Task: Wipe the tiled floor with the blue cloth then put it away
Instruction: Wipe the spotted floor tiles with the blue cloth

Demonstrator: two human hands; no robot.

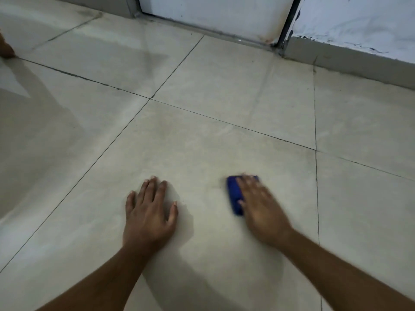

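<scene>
The blue cloth point(234, 194), folded small, lies flat on the pale tiled floor point(202, 135). My right hand point(260, 207) presses down on it with straight fingers and is blurred by motion; only the cloth's left strip and top edge show past the fingers. My left hand point(149, 212) rests flat on the tile to the left, fingers spread, holding nothing.
A white door point(213, 14) with a dark threshold stands at the far edge. A peeling white wall with a grey skirting point(359, 61) runs along the right. Part of a person's foot point(5, 49) shows at the far left. Dark grout lines cross the floor.
</scene>
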